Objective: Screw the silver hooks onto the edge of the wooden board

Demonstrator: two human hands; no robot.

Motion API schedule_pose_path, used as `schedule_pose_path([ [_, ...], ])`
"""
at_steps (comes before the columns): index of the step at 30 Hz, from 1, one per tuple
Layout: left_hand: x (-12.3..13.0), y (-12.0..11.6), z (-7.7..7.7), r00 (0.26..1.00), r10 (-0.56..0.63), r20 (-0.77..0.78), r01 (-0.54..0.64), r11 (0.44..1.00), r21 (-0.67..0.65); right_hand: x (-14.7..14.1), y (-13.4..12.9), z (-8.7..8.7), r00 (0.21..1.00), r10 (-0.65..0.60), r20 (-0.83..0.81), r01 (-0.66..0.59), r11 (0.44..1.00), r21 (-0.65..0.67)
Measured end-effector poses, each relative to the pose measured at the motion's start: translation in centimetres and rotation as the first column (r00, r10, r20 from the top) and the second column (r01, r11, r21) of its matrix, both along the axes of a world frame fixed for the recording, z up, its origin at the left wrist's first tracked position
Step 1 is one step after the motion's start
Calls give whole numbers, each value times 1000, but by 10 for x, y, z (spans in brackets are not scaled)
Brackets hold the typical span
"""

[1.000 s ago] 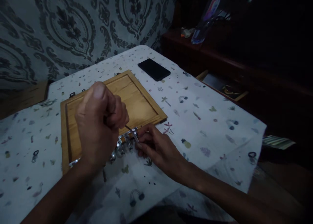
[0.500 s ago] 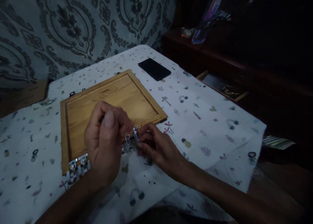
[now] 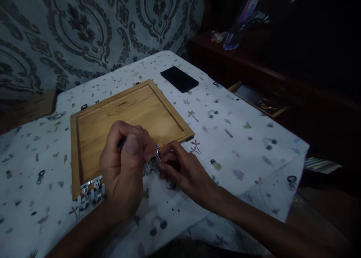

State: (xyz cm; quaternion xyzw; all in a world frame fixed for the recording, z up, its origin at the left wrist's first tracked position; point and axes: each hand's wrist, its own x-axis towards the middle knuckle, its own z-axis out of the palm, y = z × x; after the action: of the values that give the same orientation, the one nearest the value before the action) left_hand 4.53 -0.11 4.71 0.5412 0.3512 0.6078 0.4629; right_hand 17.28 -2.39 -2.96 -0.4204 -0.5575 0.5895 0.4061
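My left hand [image 3: 124, 168] is closed in a fist around what looks like a screwdriver [image 3: 122, 144]. Only a bit of its dark handle shows; the tip is hidden behind my fingers. Beside it, my right hand [image 3: 179, 166] pinches a small silver metal hook [image 3: 158, 155] at the near edge of a framed wooden board [image 3: 166, 117]. Another hook [image 3: 150, 165] is partly covered by my left hand. Two more silver hooks [image 3: 84, 196] sit along the board's near left edge, their curved ends hanging over the tablecloth.
A patterned white cloth [image 3: 225, 164] covers the table. Beyond the board lies a black phone [image 3: 179, 79]. At the right stand dark furniture with an open drawer [image 3: 258, 100] and a clear bottle [image 3: 232, 38]. Cardboard [image 3: 31, 109] lies at the far left, by the wallpapered wall.
My left fist has shifted slightly right and down over the hook, and more of the dark handle shows. My right hand keeps its pinch on the hook. The view has shifted slightly.
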Motion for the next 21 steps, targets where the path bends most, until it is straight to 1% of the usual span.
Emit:
schedule_pose_path([
  [5,-4,0,-5,1000,-9,-16,9,1000,30,0,0,0,1000,-9,7,9,1000,10],
  [9,-8,0,-7,996,-64,-57,68,995,72,1,1,2,1000,8,17,-8,1000,4],
  [13,-8,-2,-7,991,-104,-90,110,992,69,1,0,2,1000,16,24,-16,1000,3],
  [17,-5,3,-6,992,-81,-95,87,994,61,1,-1,0,1000,10,18,-11,1000,29],
  [21,0,13,-6,994,6,-110,2,998,67,1,0,-1,1000,18,13,-19,997,70],
])
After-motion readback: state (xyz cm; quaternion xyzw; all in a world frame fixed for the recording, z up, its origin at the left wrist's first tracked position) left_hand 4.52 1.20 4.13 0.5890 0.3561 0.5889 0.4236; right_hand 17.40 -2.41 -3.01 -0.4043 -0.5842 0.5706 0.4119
